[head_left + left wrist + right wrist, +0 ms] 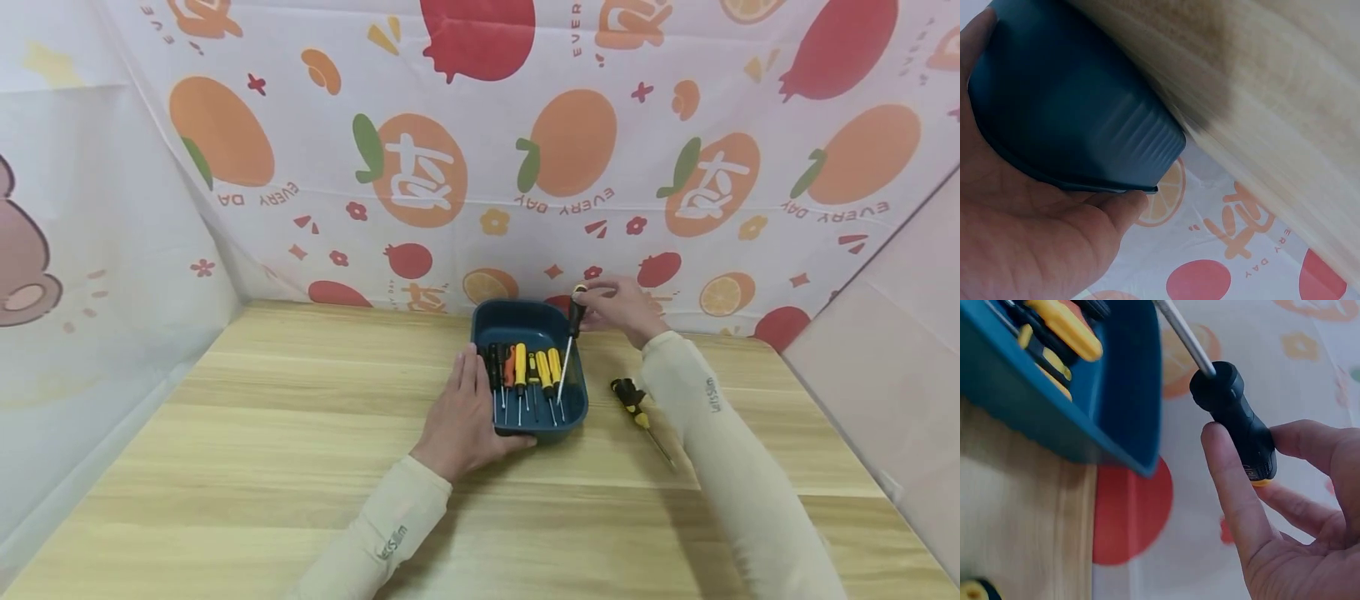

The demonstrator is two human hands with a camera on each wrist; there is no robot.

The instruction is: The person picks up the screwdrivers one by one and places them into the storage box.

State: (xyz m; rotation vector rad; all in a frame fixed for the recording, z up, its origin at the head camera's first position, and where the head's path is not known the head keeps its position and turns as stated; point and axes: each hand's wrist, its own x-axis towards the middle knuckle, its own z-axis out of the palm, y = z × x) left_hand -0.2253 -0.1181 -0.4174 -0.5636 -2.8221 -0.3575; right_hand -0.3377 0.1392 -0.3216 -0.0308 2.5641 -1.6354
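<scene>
My right hand [624, 308] pinches a black-handled screwdriver [576, 318] near its yellow-tipped end. The screwdriver tilts over the right side of a dark blue plastic box [555, 435], with its metal shaft pointing down into it. In the right wrist view, thumb and fingers hold the black handle [1244, 428] beside the box wall [1035, 419]. My left hand [461, 417] grips the near left corner of the box, fingers along the left side and thumb across the front. In the box, several screwdrivers with yellow [521, 367], black and orange [509, 367] handles lie side by side, shafts toward me.
Right of the box, a black and yellow screwdriver [632, 400] lies on the wooden table [262, 433] under my right forearm. A fruit-patterned cloth [495, 167] hangs behind the table's far edge, close behind the box.
</scene>
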